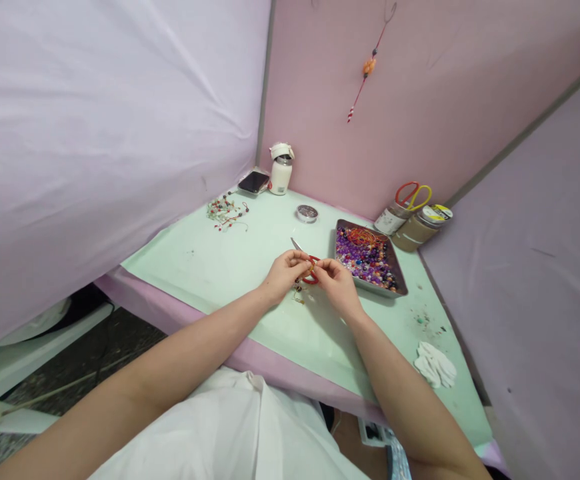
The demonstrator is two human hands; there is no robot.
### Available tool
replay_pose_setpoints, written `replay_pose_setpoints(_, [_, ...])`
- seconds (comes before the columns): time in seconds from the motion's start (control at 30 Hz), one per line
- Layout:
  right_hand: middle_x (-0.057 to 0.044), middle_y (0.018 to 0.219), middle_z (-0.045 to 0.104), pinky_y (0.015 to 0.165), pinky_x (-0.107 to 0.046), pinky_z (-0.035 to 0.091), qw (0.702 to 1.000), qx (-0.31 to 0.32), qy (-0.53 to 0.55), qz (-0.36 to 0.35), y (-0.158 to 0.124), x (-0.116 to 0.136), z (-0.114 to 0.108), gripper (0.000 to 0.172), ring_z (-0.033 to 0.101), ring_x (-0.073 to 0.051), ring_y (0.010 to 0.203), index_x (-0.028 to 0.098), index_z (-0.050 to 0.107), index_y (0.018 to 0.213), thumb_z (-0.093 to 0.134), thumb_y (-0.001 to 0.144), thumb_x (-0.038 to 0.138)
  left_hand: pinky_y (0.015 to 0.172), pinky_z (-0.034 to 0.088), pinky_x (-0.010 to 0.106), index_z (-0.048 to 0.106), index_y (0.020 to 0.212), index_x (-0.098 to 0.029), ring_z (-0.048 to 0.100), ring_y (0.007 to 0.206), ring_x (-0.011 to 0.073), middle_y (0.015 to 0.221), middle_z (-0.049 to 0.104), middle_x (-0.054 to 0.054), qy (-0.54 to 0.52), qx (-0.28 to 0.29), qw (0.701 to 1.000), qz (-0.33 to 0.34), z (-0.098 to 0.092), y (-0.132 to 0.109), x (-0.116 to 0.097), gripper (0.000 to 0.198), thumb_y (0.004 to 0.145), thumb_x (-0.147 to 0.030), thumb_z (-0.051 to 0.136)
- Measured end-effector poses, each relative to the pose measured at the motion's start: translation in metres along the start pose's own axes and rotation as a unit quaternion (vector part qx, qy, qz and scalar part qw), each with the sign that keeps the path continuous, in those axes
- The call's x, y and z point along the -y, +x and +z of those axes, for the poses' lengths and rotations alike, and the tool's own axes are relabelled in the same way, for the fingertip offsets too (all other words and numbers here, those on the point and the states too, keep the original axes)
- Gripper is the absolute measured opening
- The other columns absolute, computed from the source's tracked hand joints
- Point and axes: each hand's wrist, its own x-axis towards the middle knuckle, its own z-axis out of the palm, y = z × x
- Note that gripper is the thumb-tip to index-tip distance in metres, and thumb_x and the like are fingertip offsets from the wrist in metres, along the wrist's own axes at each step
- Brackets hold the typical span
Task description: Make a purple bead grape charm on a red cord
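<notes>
My left hand (290, 272) and my right hand (337, 281) meet above the table, fingertips pinched close together. Between them is a thin beaded cord (298, 289); a small golden-orange piece shows at the fingertips, and dark beads hang below, near the left hand. The exact spot each hand grips is too small to make out. Red-handled scissors (296, 245) lie just behind and under the fingers, blade pointing to the back left, handles partly hidden. To the right of my right hand, a metal tray (370, 289) holds purple, clear and orange beads with orange cord on top.
A spool (307, 213) lies behind the hands. Finished-looking beaded strands (227, 212) are at the left, near a phone (254, 182) and a white jar (281, 175). Back right stand a can with red and yellow scissors (393, 217) and a brown jar (414, 230). White gloves (435, 365) lie front right.
</notes>
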Motion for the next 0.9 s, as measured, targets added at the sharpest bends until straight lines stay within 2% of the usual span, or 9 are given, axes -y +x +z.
replay_pose_setpoints(0.17, [-0.003, 0.073, 0.062, 0.064, -0.029, 0.045, 1.000, 0.005, -0.018, -0.018, 0.0013, -0.0030, -0.0016, 0.025, 0.055, -0.016, 0.068, 0.019, 0.057, 0.076, 0.064, 0.070, 0.042, 0.062, 0.044, 0.023, 0.062, 0.076, -0.014, 0.056, 0.060, 0.0087, 0.069, 0.064, 0.002, 0.001, 0.025, 1.000, 0.003, -0.0039, 0.0043, 0.0065, 0.019, 0.064, -0.026, 0.071])
replay_pose_setpoints(0.3, [-0.003, 0.072, 0.062, 0.064, -0.029, 0.045, 0.999, 0.021, -0.033, -0.025, 0.0010, -0.0029, -0.0022, 0.023, 0.056, -0.016, 0.067, 0.019, 0.058, 0.075, 0.062, 0.072, 0.041, 0.059, 0.043, 0.021, 0.063, 0.074, -0.014, 0.055, 0.057, 0.0075, 0.068, 0.062, 0.001, 0.017, 0.019, 1.000, 0.004, -0.0048, 0.0058, 0.0094, 0.014, 0.065, -0.022, 0.068])
replay_pose_setpoints(0.43, [-0.003, 0.069, 0.062, 0.063, -0.029, 0.045, 0.998, 0.035, -0.039, -0.023, 0.0003, -0.0019, -0.0023, 0.025, 0.056, -0.016, 0.066, 0.019, 0.058, 0.074, 0.063, 0.072, 0.043, 0.056, 0.043, 0.021, 0.062, 0.073, -0.014, 0.052, 0.052, 0.0070, 0.062, 0.059, -0.002, 0.041, 0.025, 0.999, 0.018, -0.0050, 0.0058, 0.0096, 0.011, 0.067, -0.022, 0.066])
replay_pose_setpoints(0.8, [-0.002, 0.069, 0.062, 0.063, -0.027, 0.043, 0.999, 0.042, -0.031, -0.006, -0.0002, 0.0008, -0.0026, 0.024, 0.054, -0.015, 0.065, 0.018, 0.058, 0.073, 0.062, 0.072, 0.042, 0.057, 0.045, 0.024, 0.062, 0.074, -0.015, 0.053, 0.054, 0.0087, 0.066, 0.058, -0.001, 0.092, 0.024, 0.994, 0.052, -0.0039, 0.0030, 0.0061, 0.006, 0.070, -0.020, 0.062])
replay_pose_setpoints(0.9, [-0.001, 0.065, 0.059, 0.057, -0.025, 0.039, 0.999, 0.048, -0.023, 0.008, -0.0010, 0.0022, -0.0030, 0.024, 0.049, -0.013, 0.059, 0.018, 0.057, 0.072, 0.062, 0.072, 0.042, 0.056, 0.044, 0.023, 0.060, 0.075, -0.016, 0.053, 0.055, 0.0090, 0.066, 0.058, -0.001, 0.122, 0.027, 0.990, 0.068, -0.0046, 0.0027, 0.0059, 0.005, 0.071, -0.018, 0.059])
